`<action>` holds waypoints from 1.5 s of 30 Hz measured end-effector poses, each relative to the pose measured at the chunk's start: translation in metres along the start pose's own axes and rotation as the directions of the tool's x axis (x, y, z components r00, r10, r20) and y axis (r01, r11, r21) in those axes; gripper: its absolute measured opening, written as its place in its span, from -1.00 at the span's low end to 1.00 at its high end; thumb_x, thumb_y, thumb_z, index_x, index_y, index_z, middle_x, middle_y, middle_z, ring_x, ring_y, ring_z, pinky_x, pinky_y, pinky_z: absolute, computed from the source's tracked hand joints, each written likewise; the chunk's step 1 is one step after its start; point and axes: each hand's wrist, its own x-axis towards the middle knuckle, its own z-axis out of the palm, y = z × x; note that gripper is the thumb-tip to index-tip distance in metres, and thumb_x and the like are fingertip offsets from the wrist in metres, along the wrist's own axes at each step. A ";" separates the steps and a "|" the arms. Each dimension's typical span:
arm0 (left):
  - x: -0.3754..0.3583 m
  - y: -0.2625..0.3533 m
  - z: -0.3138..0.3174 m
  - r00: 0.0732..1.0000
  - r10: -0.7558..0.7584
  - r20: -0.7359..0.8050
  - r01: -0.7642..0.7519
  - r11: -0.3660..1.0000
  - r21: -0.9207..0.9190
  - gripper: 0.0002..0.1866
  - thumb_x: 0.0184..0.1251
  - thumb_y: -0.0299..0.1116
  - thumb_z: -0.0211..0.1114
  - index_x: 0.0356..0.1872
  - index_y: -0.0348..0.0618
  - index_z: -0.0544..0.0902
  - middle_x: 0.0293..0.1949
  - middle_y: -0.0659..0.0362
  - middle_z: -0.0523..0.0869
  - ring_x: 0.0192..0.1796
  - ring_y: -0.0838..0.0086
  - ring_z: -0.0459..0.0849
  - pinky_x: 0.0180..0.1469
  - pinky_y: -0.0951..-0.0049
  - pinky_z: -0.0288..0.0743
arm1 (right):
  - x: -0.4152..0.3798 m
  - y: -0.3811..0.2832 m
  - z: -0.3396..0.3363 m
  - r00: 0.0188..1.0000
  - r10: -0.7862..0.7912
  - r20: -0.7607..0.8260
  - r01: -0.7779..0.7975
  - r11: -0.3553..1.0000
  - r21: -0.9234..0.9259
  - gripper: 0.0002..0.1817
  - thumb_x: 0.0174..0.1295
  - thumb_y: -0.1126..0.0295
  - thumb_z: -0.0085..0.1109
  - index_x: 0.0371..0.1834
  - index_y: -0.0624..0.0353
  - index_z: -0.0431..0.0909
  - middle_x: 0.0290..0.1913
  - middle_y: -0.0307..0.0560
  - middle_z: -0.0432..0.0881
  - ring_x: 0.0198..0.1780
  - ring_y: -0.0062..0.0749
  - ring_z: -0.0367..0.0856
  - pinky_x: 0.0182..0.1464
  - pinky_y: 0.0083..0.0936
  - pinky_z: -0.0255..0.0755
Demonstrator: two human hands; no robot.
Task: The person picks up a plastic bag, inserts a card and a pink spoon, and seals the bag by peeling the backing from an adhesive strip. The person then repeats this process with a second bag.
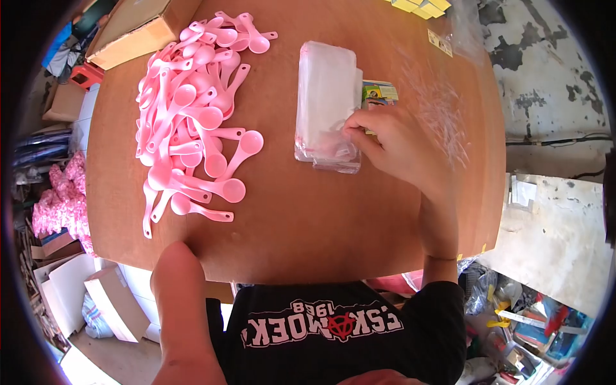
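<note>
My right hand is over the right side of a stack of clear plastic bags, with thumb and forefinger pinched together on the edge of a bag. Just behind this hand, small colourful printed cards show partly from under the stack. A large heap of pink plastic spoons lies on the left of the brown table. My left arm is bent, with its elbow by the table's front edge; the left hand is out of frame.
An open cardboard box stands at the back left. Yellow pieces lie at the back right, near clear plastic. Thin clear strips are scattered on the right of the table. Boxes and assorted items sit on the floor.
</note>
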 end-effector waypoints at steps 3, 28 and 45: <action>-0.011 -0.006 -0.003 0.997 0.066 0.036 -0.058 0.981 -0.187 0.16 0.18 0.61 -0.23 0.58 -0.09 -0.22 0.61 0.13 -0.25 0.62 0.25 -0.33 0.53 -0.18 -0.24 | 0.000 0.000 0.001 1.000 0.002 -0.005 -0.002 1.000 -0.026 -0.90 0.21 0.41 0.23 -0.36 0.21 0.65 -0.46 0.04 0.64 -0.35 -0.06 0.62 -0.33 -0.27 0.44; -0.089 -0.177 -0.074 0.045 -0.979 0.200 0.750 0.166 0.641 -0.74 0.23 -0.69 0.24 -0.04 -0.35 0.66 -0.11 0.07 0.76 -0.11 0.40 0.73 -0.03 0.43 0.61 | -0.020 -0.002 -0.034 0.944 0.026 -0.328 0.112 0.911 0.396 -0.86 0.33 0.41 0.22 -0.21 0.25 0.67 -0.29 -0.07 0.72 -0.27 -0.52 0.66 -0.23 -0.54 0.49; -0.079 -0.176 -0.072 0.082 -0.994 -0.070 0.970 0.064 0.235 -0.81 0.40 -0.45 0.29 -0.12 -0.39 0.71 -0.22 0.11 0.76 -0.30 0.54 0.72 -0.18 0.56 0.57 | -0.020 0.054 -0.013 0.995 0.067 -0.074 -0.080 0.976 -0.203 -0.93 -0.01 0.47 0.35 -0.50 0.19 0.65 -0.43 0.04 0.64 -0.29 -0.01 0.66 -0.28 -0.16 0.49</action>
